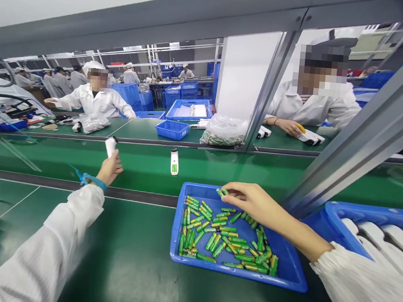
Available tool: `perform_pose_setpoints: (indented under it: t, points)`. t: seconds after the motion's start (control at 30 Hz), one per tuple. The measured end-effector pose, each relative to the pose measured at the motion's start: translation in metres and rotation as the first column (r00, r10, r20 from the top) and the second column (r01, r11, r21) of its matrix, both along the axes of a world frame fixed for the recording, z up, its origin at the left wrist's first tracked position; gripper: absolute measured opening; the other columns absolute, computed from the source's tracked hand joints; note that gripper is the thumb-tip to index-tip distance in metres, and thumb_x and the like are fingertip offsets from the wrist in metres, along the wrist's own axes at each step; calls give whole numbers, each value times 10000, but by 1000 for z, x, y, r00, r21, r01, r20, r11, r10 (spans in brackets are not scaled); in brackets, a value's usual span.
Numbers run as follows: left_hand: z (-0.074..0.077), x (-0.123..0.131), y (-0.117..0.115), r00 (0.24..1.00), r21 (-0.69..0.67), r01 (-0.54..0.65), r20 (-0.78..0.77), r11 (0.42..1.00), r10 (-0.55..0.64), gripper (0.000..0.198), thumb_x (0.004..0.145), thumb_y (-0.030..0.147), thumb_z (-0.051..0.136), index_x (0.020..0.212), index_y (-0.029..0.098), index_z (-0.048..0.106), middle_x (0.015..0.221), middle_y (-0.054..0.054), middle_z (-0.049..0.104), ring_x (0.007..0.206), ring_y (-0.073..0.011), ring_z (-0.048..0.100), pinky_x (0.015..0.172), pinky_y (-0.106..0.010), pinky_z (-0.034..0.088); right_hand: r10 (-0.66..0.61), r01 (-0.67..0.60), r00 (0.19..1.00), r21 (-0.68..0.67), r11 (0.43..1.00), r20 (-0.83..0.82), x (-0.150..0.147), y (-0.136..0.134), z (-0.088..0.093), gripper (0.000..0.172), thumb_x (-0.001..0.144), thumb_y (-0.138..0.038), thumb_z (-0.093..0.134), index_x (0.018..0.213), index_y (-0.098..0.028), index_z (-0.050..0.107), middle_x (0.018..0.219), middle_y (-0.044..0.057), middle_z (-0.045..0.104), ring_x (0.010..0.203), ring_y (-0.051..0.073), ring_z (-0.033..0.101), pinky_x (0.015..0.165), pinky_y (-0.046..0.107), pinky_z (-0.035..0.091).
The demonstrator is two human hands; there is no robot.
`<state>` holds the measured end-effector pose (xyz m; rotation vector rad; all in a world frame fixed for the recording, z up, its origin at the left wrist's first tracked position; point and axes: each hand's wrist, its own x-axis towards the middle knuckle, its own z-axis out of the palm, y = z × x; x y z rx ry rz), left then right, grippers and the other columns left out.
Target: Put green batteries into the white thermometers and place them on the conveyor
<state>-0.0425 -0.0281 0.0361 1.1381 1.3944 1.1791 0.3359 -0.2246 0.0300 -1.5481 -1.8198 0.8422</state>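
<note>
My left hand (111,169) is closed around the lower end of a white handheld device with a black tip (110,147), held up over the green conveyor belt (144,165). A blue band circles that wrist. Over the back rim of a blue tray (178,224), my right hand (245,197) pinches a pair of green batteries (222,192) between thumb and fingers. Many loose green-and-gold batteries (215,241) lie jumbled inside the tray. A similar white device (174,162) rests on the belt between my hands, its battery compartment uncovered with green batteries in it.
A blue bin (333,214) of white device housings (374,232) stands at the right, beside a slanting metal post (363,109). Across the belt, two co-workers sit near a small blue tray (172,129) and a plastic bag (224,130). An overhead frame crosses above.
</note>
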Motion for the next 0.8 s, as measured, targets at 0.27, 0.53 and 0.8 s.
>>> perform_pose_setpoints:
  t: [0.27, 0.53, 0.8]
  points:
    - [14, 137, -77, 708, 85, 502, 530, 860, -466, 364, 987, 419, 450, 1065, 105, 618, 819, -42, 544, 604, -75, 541, 330, -100, 236, -66, 65, 982, -14, 998, -177, -8, -10, 5, 303, 833, -470, 628, 923, -183, 663, 856, 47, 716, 833, 233, 684, 782, 326, 526]
    - [3, 204, -141, 513, 106, 741, 548, 663, -661, 635, 903, 296, 632, 1441, 392, 308, 1481, -92, 452, 1154, -259, 606, 932, -524, 529, -194, 213, 971, 145, 966, -137, -18, -21, 22, 169, 830, -312, 653, 927, -189, 718, 912, 55, 751, 824, 226, 708, 768, 314, 548]
    - [-15, 208, -151, 520, 141, 816, 243, 560, -819, 1047, 579, 66, 846, 1395, 295, 232, 1465, -175, 433, 1106, -258, 626, 974, -525, 489, -199, 198, 976, 28, 980, 92, -19, -21, 25, 84, 803, -248, 641, 770, -203, 703, 735, 26, 740, 702, 214, 704, 612, 260, 494]
